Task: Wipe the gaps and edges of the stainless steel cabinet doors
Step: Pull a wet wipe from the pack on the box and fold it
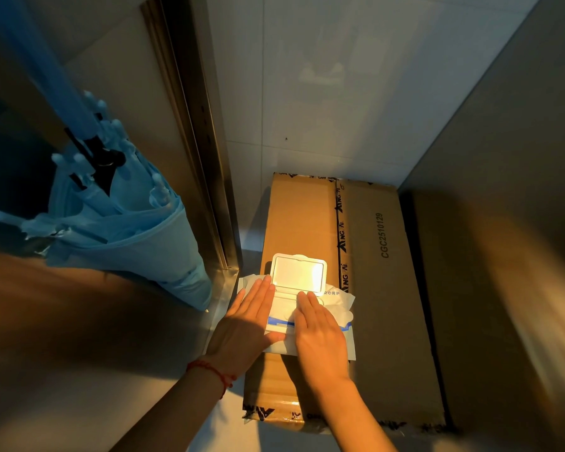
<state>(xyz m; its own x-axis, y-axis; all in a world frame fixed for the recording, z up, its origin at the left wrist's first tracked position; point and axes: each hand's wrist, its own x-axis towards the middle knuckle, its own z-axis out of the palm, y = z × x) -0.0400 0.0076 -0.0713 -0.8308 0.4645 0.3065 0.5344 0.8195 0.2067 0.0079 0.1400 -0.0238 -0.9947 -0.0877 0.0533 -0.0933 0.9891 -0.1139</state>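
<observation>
A white pack of wet wipes [336,308] lies on a flat cardboard box [372,288], its plastic lid [299,272] flipped open and upright. My left hand [247,324] lies flat on the pack's left side with straight fingers. My right hand [318,331] rests over the pack's opening, fingers straight and together; I cannot tell whether they touch a wipe. The stainless steel door edge [206,177] runs up the wall at the left.
A folded light-blue umbrella [124,223] leans in front of the steel surface at the left. White wall tiles [307,93] stand behind the box. A grey panel [503,141] closes the right side. A red string bracelet [209,370] is on my left wrist.
</observation>
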